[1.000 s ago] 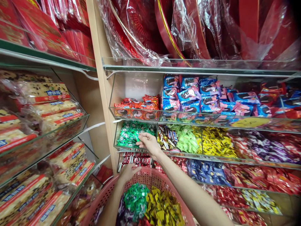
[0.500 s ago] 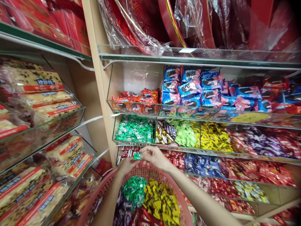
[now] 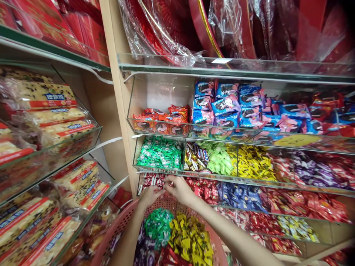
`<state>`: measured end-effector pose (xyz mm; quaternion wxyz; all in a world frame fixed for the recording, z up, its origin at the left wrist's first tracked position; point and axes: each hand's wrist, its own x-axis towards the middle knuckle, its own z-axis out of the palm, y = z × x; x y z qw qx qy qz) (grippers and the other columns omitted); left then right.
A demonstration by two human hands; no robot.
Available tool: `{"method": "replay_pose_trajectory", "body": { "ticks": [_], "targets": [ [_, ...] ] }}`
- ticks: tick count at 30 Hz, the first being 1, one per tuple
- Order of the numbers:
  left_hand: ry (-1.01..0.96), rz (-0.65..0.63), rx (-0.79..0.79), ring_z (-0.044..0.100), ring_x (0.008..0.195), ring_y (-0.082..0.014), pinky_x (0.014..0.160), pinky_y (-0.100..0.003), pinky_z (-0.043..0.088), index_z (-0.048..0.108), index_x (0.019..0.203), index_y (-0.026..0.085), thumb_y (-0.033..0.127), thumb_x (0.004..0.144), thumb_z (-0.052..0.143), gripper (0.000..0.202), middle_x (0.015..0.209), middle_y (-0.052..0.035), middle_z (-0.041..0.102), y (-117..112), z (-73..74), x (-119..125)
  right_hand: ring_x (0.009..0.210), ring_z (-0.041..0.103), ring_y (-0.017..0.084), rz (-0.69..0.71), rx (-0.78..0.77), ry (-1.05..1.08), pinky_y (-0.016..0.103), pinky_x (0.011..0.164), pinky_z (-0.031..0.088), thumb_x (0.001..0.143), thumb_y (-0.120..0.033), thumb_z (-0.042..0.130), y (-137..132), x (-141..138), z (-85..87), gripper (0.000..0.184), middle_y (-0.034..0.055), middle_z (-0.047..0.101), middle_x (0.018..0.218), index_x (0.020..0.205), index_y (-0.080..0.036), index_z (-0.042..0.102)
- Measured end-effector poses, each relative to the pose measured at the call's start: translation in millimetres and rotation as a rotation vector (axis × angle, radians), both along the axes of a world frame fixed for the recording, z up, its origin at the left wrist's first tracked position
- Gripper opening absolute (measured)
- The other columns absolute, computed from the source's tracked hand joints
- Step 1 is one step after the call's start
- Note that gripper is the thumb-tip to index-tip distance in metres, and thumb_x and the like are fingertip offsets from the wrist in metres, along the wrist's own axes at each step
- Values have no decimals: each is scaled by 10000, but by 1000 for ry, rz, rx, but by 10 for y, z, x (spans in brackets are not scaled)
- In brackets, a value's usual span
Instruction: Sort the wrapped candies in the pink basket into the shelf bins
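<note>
My left hand grips the far rim of a pink basket held below the shelves. The basket holds heaps of green candies, yellow candies and some purple ones. Just above that rim, my right hand has its fingers bent together at the front of a glass bin of red-and-white wrapped candies. What those fingers hold is hidden. One shelf higher sits the bin of green candies.
Glass-fronted shelves run to the right with light green sweets, yellow sweets, blue biscuit packs and orange packs. A wooden upright divides off left shelves of wrapped nougat bars. Plastic-wrapped red trays stand on top.
My right hand took a green candy from the green bin and brought it down over the basket. Now the candy is out of sight and the hand is at the red-and-white bin.
</note>
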<state>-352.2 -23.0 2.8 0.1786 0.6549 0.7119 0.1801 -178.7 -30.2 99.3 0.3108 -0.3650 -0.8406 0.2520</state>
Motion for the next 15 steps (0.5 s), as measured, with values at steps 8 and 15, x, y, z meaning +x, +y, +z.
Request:
{"method": "replay_pose_trajectory", "body": {
  "ticks": [8,15],
  "targets": [
    [6,13,20,560,659,-131,526,-205,229,647,712,196,672,741,404,535,720,-8,665,21,-49,-21,890,604,220,-318,235,-299,289,710,412,799,-317,558,389,-364,650,298,106,585,1064,1067,-189,533],
    [47,18,48,515,603,-112,517,-200,204,621,684,188,699,733,381,567,653,4,624,75,-165,-81,938,594,267,-335,167,-420,316,704,409,762,-270,580,542,-432,557,350,130,586,1071,1090,-172,507]
  ]
}}
